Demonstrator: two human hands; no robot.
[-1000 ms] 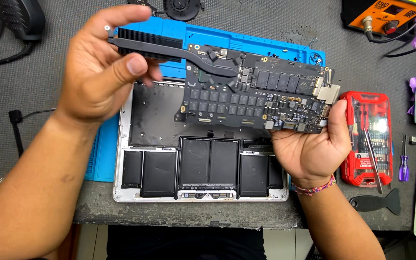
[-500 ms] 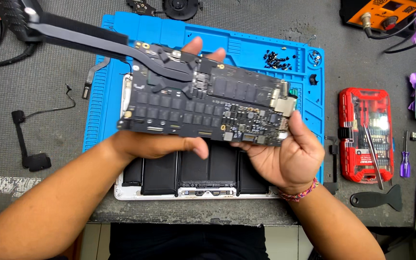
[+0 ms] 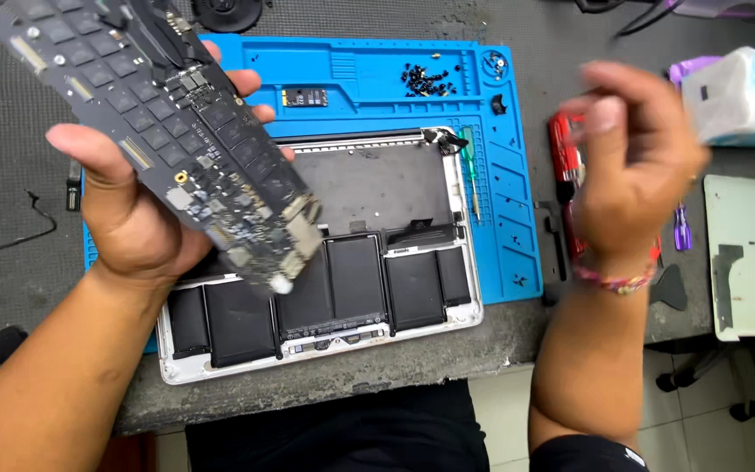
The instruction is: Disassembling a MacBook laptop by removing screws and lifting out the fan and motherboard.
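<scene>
the left hand is gripping the dark logic board, holding it tilted above the left part of the opened laptop shell. the right hand is hovering right of the shell, blurred, fingers seemingly loosely curled around nothing. the blue mat is lying under the shell.
</scene>
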